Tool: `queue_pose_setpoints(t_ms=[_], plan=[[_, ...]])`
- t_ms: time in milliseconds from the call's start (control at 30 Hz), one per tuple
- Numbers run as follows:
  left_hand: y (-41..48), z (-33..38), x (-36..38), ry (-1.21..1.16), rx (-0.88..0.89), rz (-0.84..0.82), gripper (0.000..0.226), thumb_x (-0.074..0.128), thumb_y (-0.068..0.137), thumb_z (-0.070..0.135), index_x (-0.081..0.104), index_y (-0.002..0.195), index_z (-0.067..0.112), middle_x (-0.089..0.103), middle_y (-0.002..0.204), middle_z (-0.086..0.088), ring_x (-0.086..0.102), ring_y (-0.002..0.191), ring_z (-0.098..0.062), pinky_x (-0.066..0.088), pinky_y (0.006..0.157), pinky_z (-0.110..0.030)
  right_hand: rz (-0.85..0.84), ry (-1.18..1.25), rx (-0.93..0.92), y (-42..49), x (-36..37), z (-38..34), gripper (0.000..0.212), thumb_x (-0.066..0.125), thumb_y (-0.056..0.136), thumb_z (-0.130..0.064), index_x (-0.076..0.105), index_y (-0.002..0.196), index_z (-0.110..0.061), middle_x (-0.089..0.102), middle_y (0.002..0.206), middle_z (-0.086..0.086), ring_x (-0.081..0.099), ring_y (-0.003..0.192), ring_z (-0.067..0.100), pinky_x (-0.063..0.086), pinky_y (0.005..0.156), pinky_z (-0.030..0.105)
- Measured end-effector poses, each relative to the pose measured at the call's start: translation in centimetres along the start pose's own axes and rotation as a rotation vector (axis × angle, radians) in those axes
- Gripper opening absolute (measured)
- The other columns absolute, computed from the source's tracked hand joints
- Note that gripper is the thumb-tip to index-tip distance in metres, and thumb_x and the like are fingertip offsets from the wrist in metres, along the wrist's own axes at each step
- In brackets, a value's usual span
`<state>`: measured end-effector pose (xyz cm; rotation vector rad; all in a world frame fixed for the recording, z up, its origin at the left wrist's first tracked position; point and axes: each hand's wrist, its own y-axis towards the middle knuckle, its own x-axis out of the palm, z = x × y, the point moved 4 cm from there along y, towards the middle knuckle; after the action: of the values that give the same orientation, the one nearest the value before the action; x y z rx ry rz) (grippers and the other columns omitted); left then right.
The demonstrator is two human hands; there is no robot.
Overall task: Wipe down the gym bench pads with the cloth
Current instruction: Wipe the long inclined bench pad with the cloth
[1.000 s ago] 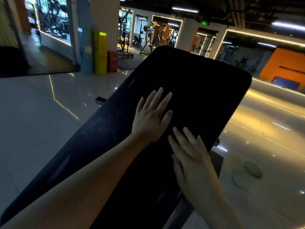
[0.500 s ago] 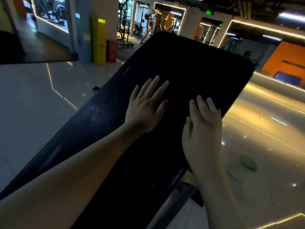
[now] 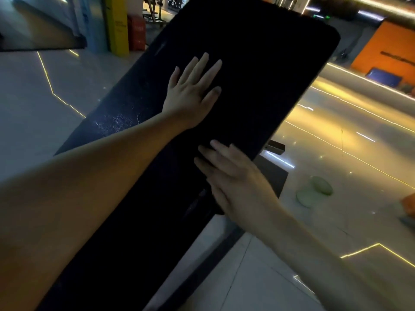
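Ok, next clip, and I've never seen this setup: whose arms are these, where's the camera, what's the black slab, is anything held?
No machine here: these are a person's two bare arms, filmed by one wide-angle camera worn on the head, looking forward and down. The black slab is a gym bench pad. The left hand lies flat on it, fingers straight. The right hand, blurred, is nearer, at the pad's right edge, fingers also straight. Neither grips anything. The job is wiping with a cloth, but none can be made out; it is too dark to tell whether one lies under the right hand. A pale green round thing lies on the floor to the right.
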<state>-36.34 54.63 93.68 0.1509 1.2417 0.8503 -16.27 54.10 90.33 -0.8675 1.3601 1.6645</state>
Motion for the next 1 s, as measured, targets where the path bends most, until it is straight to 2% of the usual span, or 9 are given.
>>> queue_pose_setpoints(t_ms=[100, 167, 267, 367, 467, 633, 733, 833, 1000], plan=[[-0.3, -0.1, -0.3, 0.025, 0.037, -0.073, 0.056, 0.024, 0.106, 0.044, 0.005, 0.157, 0.032, -0.006, 0.166, 0.001, -0.008, 0.152, -0.016, -0.008, 0.122, -0.041, 0.05, -0.072, 0.031, 1.9, -1.8, 4.7, 0.044, 0.047, 0.089, -0.012, 0.059, 0.13, -0.002, 0.054, 0.139, 0.018, 0.046, 0.132, 0.037, 0.028, 0.11, 0.05], [-1.4, -0.7, -0.3, 0.026, 0.052, -0.096, 0.057, 0.022, 0.105, 0.047, 0.003, 0.157, 0.032, -0.007, 0.166, 0.001, -0.01, 0.152, -0.016, -0.008, 0.122, -0.041, 0.113, -0.102, 0.168, 3.5, -3.1, 8.6, 0.045, 0.039, 0.092, -0.016, 0.057, 0.131, -0.002, 0.051, 0.141, 0.018, 0.044, 0.134, 0.039, 0.024, 0.111, 0.049], [-4.3, -1.4, 0.0, 0.027, 0.054, -0.098, 0.066, 0.011, 0.097, 0.061, 0.003, 0.157, 0.034, -0.006, 0.166, 0.003, -0.01, 0.152, -0.015, -0.009, 0.121, -0.042, 0.2, -0.054, 0.407, 5.1, -4.5, 12.2, 0.042, 0.043, 0.096, -0.011, 0.053, 0.136, -0.004, 0.045, 0.147, 0.014, 0.033, 0.141, 0.035, 0.014, 0.117, 0.042], [-7.5, -2.1, 0.1, 0.026, 0.048, -0.105, 0.073, 0.004, 0.09, 0.064, 0.002, 0.156, 0.034, -0.007, 0.166, 0.004, -0.01, 0.152, -0.014, -0.009, 0.122, -0.041, 0.29, -0.023, 0.523, 5.4, -4.1, 11.1, 0.044, 0.04, 0.095, -0.012, 0.052, 0.136, -0.002, 0.045, 0.147, 0.015, 0.031, 0.142, 0.034, 0.019, 0.12, 0.043], [-9.6, -2.9, 0.1, 0.041, 0.067, -0.107, 0.07, 0.006, 0.091, 0.064, 0.0, 0.154, 0.034, -0.006, 0.166, 0.003, -0.008, 0.152, -0.015, -0.008, 0.123, -0.041, 0.279, 0.005, 0.574, 4.2, -2.3, 7.3, 0.045, 0.042, 0.097, -0.013, 0.048, 0.14, -0.004, 0.043, 0.149, 0.013, 0.029, 0.143, 0.031, 0.021, 0.119, 0.042], [-10.1, -3.0, 0.0, 0.027, 0.056, -0.127, 0.073, 0.005, 0.088, 0.067, 0.002, 0.154, 0.035, -0.004, 0.166, 0.002, -0.006, 0.152, -0.017, -0.006, 0.123, -0.042, 0.164, 0.039, 0.442, 0.0, 1.0, -2.1, 0.045, 0.051, 0.094, -0.01, 0.049, 0.139, -0.007, 0.043, 0.149, 0.011, 0.029, 0.144, 0.027, 0.017, 0.118, 0.042], [-11.4, -2.9, -0.1, 0.026, 0.052, -0.113, 0.075, 0.007, 0.088, 0.066, 0.005, 0.155, 0.032, -0.001, 0.166, 0.0, -0.003, 0.153, -0.019, -0.003, 0.123, -0.042, 0.069, 0.022, 0.313, -2.3, 2.2, -5.9, 0.046, 0.044, 0.092, -0.016, 0.053, 0.137, -0.007, 0.046, 0.147, 0.009, 0.03, 0.143, 0.024, 0.015, 0.12, 0.041], [-13.0, -3.4, -0.3, 0.068, 0.059, -0.12, 0.075, 0.007, 0.089, 0.065, 0.009, 0.156, 0.03, 0.001, 0.166, -0.001, 0.001, 0.153, -0.021, 0.0, 0.123, -0.043, -0.017, 0.004, 0.158, -3.1, 2.4, -6.1, 0.046, 0.045, 0.092, -0.017, 0.053, 0.137, -0.006, 0.047, 0.146, 0.01, 0.031, 0.142, 0.025, 0.013, 0.12, 0.039], [-15.2, -3.8, -0.2, 0.104, 0.021, -0.137, 0.076, 0.004, 0.089, 0.062, 0.007, 0.157, 0.028, 0.0, 0.166, -0.002, 0.0, 0.153, -0.021, 0.004, 0.123, -0.047, -0.012, -0.011, 0.017, -1.6, 1.1, -1.9, 0.045, 0.059, 0.089, -0.002, 0.055, 0.133, -0.001, 0.051, 0.141, 0.018, 0.042, 0.135, 0.037, 0.029, 0.113, 0.05]])
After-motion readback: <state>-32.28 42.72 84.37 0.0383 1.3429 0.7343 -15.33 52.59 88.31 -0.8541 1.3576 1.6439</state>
